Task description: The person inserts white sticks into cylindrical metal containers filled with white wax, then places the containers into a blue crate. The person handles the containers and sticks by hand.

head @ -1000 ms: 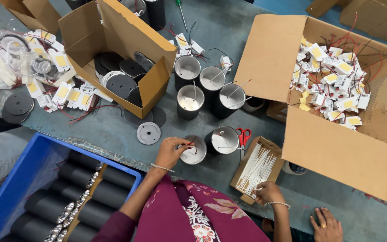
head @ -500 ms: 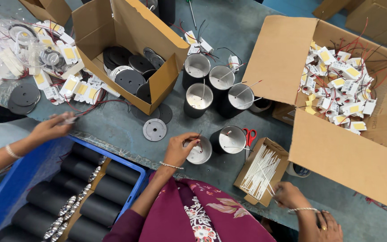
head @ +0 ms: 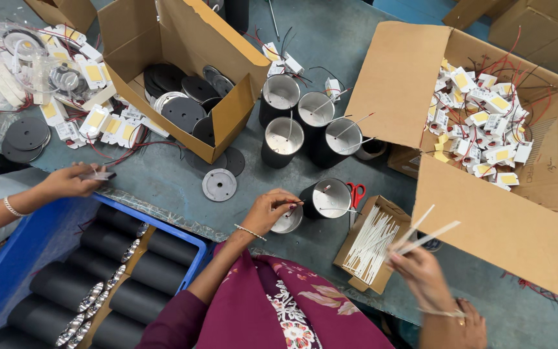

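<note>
At nine o'clock, a co-worker's hand (head: pixel 69 181) rests above the blue crate (head: pixel 14 258). Near centre, my left hand (head: pixel 268 210) pinches a round metal cup (head: pixel 287 220). Toward four o'clock, my right hand (head: pixel 421 271) pinches white sleeves (head: pixel 424 231) beside their small box (head: pixel 371 242).

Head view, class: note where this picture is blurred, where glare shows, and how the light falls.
Head view: the right hand and its white tubes are smeared by motion; the left hand is sharper; glare flashes off the silver cans; even overhead light, soft shadows; edges bow slightly.
</note>
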